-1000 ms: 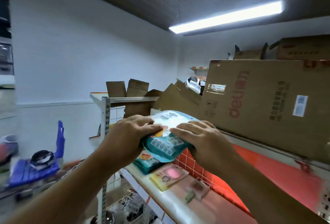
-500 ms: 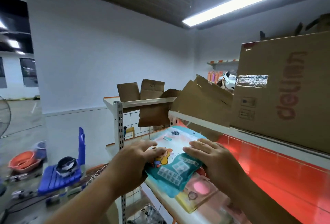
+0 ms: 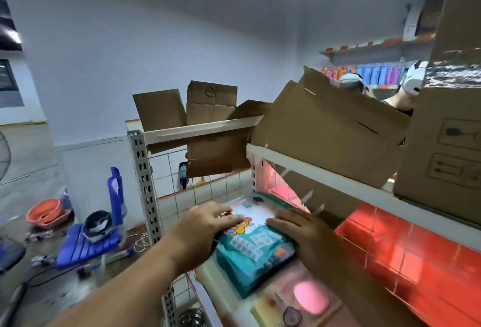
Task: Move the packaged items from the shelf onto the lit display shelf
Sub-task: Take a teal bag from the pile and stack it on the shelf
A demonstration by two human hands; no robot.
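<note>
Currently both of my hands are on the teal package [image 3: 255, 251]. My left hand [image 3: 208, 225] lies across its upper left face. The fingers [image 3: 229, 218] are nearly straight, held close together and pressed flat on the printed cartoon panel. The thumb is hidden, so I cannot tell whether it hooks under the edge. My right hand [image 3: 302, 233] covers the package's right edge, with its fingers also extended, side by side and flat against the wrapper.

The teal package sits at the left end of the lit display shelf [image 3: 226, 299], in front of the glowing red back panel [image 3: 406, 253]. Its near corner overlaps a flat yellow and pink packet [image 3: 299, 300] that lies on the same shelf board. I cannot tell whether the teal package rests its full weight on the board.

Containers:
- Upper shelf rail [image 3: 325, 173]: carries a tilted cardboard box [image 3: 328, 131] with its flaps open. The contents are not visible.
- Large cardboard box [image 3: 447, 149]: stands just to the right of the tilted one on the same level and is sealed with shiny tape. The contents are not visible.
- Flattened cardboard [image 3: 210, 107]: propped upright at the end of the rack and holds nothing.
- Orange basin [image 3: 45, 212]: stands on the floor [image 3: 26, 160], well apart from the rack. Something dark lies inside, too blurred to identify.
</note>
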